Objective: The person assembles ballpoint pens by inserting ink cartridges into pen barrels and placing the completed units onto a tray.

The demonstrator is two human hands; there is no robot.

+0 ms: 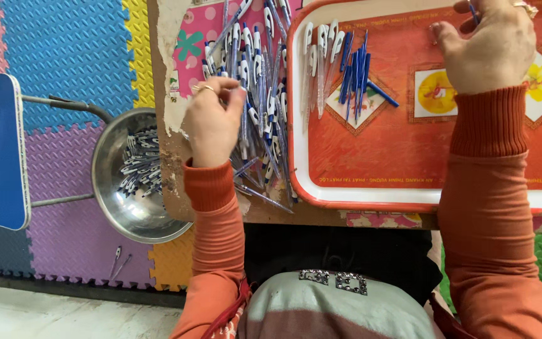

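Here the left hand [211,122] is curled over a loose pile of pens [260,94], w/ fingertips pinched down into the clear-and-blue barrels; which pen it grips can't be told. The pile lies on a worn board table [174,157], just left of the red tray [371,157], and runs from the top edge of view down to the tray's lower left corner. The right hand [487,44] sits over the tray's upper right part, fingers bent, pinching a thin blue refill [473,11] at the top of the frame. On the tray, near its left wall, lie a few white-clipped pen barrels [321,59] and, right beside them, a small bunch of blue refills [356,75].

Table surface is chipped, bare wood showing along the left edge, pink patterned sheet [199,31] under the pens. Tray's near rim lies close to the table's front edge. Off the left edge, lower, a steel bowl [117,201] holds more pen parts, its rim tucked just under the table's corner. Floor is foam puzzle mat [70,56], blue, purple, yellow, pink. A blue chair seat [1,157] stands further left, w/ open mat between it and the bowl. Two stray pens [119,258] lie on the mat below the bowl.
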